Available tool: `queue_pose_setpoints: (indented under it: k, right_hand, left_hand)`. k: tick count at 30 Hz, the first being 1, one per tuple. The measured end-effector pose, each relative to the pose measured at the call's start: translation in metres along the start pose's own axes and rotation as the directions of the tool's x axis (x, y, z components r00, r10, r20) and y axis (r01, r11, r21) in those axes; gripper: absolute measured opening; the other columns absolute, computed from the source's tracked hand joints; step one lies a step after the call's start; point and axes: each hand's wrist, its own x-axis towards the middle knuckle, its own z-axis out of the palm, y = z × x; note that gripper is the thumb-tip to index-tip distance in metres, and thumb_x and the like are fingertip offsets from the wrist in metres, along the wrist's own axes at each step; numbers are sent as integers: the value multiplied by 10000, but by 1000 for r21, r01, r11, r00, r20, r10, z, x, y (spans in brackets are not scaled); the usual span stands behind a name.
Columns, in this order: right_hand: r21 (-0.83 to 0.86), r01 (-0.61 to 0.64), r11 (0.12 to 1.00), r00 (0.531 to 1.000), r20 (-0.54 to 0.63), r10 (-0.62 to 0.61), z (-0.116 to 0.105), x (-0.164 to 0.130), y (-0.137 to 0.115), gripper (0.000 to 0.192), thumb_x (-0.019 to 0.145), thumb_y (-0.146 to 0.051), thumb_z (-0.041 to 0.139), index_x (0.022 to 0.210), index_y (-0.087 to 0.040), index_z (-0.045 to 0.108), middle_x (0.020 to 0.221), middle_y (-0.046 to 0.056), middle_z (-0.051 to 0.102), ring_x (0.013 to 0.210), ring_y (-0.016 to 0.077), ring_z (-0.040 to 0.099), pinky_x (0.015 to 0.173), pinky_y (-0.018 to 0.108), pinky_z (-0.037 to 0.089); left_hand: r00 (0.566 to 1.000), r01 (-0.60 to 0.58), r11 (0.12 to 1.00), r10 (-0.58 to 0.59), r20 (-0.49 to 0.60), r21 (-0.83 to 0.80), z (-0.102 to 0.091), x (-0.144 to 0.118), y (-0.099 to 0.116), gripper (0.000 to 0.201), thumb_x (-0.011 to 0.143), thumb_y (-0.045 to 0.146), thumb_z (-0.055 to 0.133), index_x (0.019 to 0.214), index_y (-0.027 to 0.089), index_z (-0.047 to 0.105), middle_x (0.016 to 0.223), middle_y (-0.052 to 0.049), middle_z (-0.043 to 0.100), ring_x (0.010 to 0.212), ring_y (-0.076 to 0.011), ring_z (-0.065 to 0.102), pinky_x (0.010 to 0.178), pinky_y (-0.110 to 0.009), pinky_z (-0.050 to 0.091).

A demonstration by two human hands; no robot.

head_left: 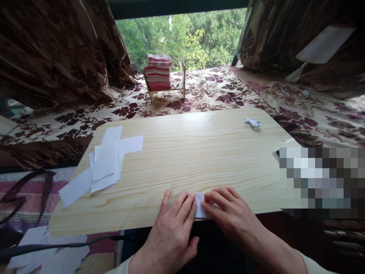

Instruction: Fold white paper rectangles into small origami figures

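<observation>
At the near edge of the table lies a small white piece of folded paper (199,205). My left hand (178,224) rests flat beside it, fingers stretched out, the fingertips touching the paper's left part. On the paper's right side, my right hand (228,209) has its thumb and fingers closed together on the paper, hiding part of it. A small folded paper piece (253,122) sits near the table's far right corner. Several loose white paper strips (105,156) overlap in a pile on the left.
The wooden table (182,152) has rounded corners. More white paper (54,251) lies below its left end. Behind it, a small wooden rack (165,90) bears stacked pink and white cloths (159,72). A white lamp (325,45) stands back right. A blurred-out patch (316,182) covers the right.
</observation>
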Motion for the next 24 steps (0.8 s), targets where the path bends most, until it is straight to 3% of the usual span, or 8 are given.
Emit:
queue_pose_setpoints:
  k: [9, 14, 20, 24]
  right_hand:
    - [-25, 20, 999, 1000, 18, -20, 1, -1, 0, 266, 985, -148, 373, 959, -151, 638, 941, 95, 648, 891, 219, 542, 789, 349, 405]
    - [-90, 0, 996, 1000, 31, 3, 3, -10, -2, 293, 926, -69, 392, 1082, -158, 623, 1041, 97, 656, 977, 236, 537, 858, 374, 401]
    - [-156, -43, 987, 997, 53, 51, 5, -35, -3, 433, 836, -11, 411, 1209, -152, 580, 1158, 101, 655, 1121, 251, 506, 934, 418, 374]
    - [-200, -84, 976, 994, 56, 98, 0, -35, -3, 413, 853, -21, 401, 1200, -147, 588, 1194, 84, 657, 1161, 239, 497, 980, 405, 324]
  left_hand:
    - [1000, 19, 999, -19, 8, -40, 1, -2, 0, 508, 899, 365, 505, 1320, 81, 503, 1403, -135, 521, 1346, -263, 374, 1161, -506, 1]
    - [1000, 24, 996, -24, 4, -85, 7, -2, -3, 553, 903, 388, 522, 1378, 115, 445, 1405, -96, 525, 1331, -245, 385, 1166, -501, -42]
    - [999, 15, 995, -18, -30, -103, 8, 0, -9, 520, 880, 360, 564, 1345, 142, 487, 1332, -75, 589, 1275, -239, 442, 1172, -495, -17]
    - [999, 8, 998, -11, -47, -67, 7, 2, -6, 540, 859, 371, 591, 1338, 140, 499, 1389, -90, 540, 1297, -246, 418, 1171, -493, 3]
